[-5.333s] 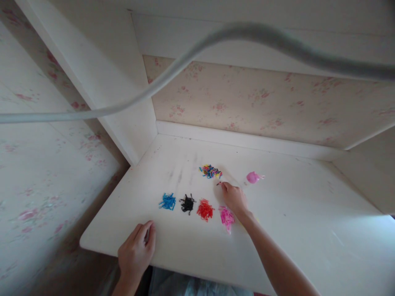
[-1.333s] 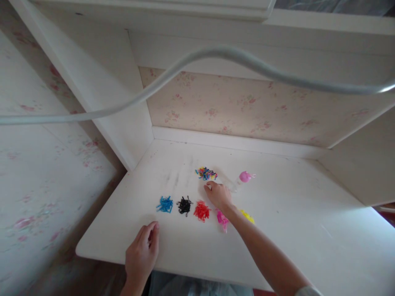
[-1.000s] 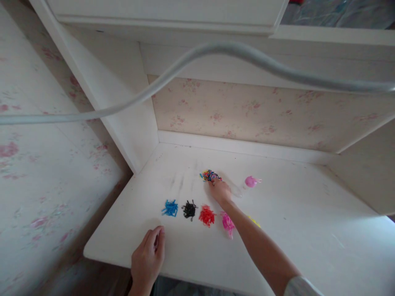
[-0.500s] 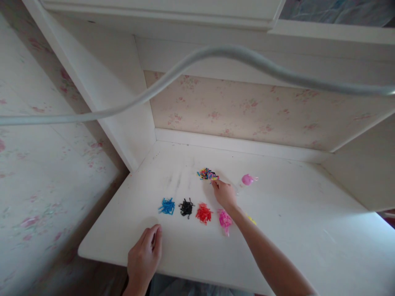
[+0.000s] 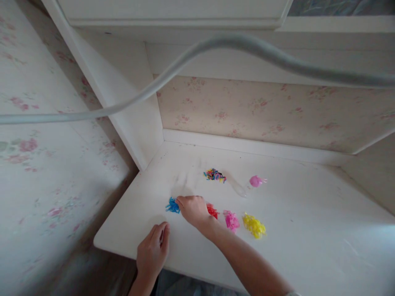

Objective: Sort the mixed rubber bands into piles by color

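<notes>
Small heaps of tiny elastic bands lie in a row on the white desk: blue, red, pink and yellow. My right hand lies over the black heap's place, hiding it, with its fingertips pinched together at the blue heap. What they pinch is too small to see. A mixed-colour heap sits farther back. My left hand rests at the desk's front edge, fingers loosely curled, holding nothing.
A pink cap beside a clear small bottle lies right of the mixed heap. A white side panel rises on the left, floral wallpaper behind. A grey cable crosses the top of the view.
My right hand has moved from the mixed-colour heap down and left to the blue heap, uncovering the yellow heap. My left hand has stayed put.
</notes>
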Tool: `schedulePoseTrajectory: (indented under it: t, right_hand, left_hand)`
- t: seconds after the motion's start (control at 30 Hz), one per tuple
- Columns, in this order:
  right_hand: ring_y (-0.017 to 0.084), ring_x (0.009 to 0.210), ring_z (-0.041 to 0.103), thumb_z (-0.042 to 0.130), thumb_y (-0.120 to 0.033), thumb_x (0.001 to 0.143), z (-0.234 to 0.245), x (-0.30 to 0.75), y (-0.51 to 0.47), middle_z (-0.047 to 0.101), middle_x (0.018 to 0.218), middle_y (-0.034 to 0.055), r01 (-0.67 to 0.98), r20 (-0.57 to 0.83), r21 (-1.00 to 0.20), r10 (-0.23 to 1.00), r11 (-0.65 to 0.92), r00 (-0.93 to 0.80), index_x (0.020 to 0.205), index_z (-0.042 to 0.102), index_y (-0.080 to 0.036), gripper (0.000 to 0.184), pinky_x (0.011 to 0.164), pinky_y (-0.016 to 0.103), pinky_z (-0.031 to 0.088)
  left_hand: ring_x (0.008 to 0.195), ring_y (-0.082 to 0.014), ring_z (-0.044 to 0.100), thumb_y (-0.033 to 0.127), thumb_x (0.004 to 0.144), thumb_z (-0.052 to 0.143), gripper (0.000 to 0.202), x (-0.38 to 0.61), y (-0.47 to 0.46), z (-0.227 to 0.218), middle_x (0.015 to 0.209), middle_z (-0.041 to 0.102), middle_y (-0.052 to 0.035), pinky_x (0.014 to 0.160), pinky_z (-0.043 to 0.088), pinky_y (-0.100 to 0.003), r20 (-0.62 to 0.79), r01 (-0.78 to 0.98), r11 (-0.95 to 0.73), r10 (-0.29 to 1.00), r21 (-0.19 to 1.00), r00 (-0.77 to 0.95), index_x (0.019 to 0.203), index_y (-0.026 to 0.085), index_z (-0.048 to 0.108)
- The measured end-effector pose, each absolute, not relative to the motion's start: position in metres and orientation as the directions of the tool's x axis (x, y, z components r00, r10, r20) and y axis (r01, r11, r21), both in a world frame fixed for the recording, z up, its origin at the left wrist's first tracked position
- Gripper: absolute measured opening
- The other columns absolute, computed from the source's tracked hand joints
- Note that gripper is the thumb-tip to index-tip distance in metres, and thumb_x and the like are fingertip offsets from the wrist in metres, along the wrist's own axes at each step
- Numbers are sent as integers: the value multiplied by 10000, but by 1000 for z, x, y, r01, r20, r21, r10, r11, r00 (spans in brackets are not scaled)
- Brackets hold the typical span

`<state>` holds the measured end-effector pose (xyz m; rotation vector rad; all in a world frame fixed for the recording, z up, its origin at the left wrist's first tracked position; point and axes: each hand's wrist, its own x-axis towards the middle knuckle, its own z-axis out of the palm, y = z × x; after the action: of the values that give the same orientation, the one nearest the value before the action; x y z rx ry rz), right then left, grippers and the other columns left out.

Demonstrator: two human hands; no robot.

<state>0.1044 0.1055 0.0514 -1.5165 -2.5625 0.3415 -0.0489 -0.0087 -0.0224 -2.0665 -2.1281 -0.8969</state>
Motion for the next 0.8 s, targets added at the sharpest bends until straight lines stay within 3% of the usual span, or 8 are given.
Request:
schedulePoseTrajectory:
  t: [0.17, 0.33, 0.43, 0.57, 0.7, 0.8]
  right_hand:
    - [162, 700, 675, 383, -415, 948, 53, 101, 102, 731, 795, 13, 833, 0, -240, 858, 498, -513, 907, 678, -294, 321, 588, 211, 418]
    - [147, 674, 675, 311, -394, 976, 70, 130, 92, 731, 768, -4, 835, 66, -260, 871, 486, -486, 1100, 640, -341, 355, 585, 195, 417]
    - [130, 662, 673, 324, -395, 975, 83, 155, 84, 731, 746, -4, 816, 167, -365, 894, 447, -415, 1147, 640, -323, 367, 604, 177, 426]
    - [117, 682, 676, 345, -435, 958, 86, 195, 68, 740, 821, 19, 769, 248, -555, 945, 319, -213, 1049, 707, -264, 411, 667, 166, 469]
    - [132, 696, 684, 421, -464, 919, 65, 234, 35, 739, 857, 20, 685, 213, -703, 976, 192, -55, 978, 728, -244, 383, 656, 173, 501]
    - [151, 704, 693, 461, -503, 886, 38, 257, 4, 741, 838, 35, 638, 142, -766, 988, 75, 53, 914, 742, -222, 398, 648, 174, 518]
  left_hand:
    - [626, -110, 618, 317, 918, 440, 190, -50, -8, -23, 749, 643, 15, 583, 431, -214, 421, 931, -66, 902, 359, -98, 973, 223, 596]
    - [626, -108, 616, 317, 919, 429, 205, -49, -7, -20, 747, 654, 10, 586, 435, -203, 411, 930, -63, 906, 363, -99, 973, 218, 601]
    - [636, -104, 614, 329, 921, 427, 215, -48, -7, -16, 760, 662, 9, 588, 442, -193, 373, 932, -46, 923, 360, -98, 973, 219, 605]
    - [646, -99, 623, 337, 926, 411, 234, -46, -6, -11, 791, 675, 8, 570, 448, -179, 333, 935, -48, 940, 352, -77, 955, 230, 617]
    - [627, -100, 630, 326, 933, 389, 252, -39, 2, 0, 821, 680, 7, 565, 454, -186, 252, 953, -89, 968, 290, 14, 974, 244, 624]
    - [657, -125, 649, 306, 927, 396, 268, -28, 15, 11, 883, 682, -8, 539, 449, -209, 191, 977, -131, 977, 169, 99, 1078, 272, 614]
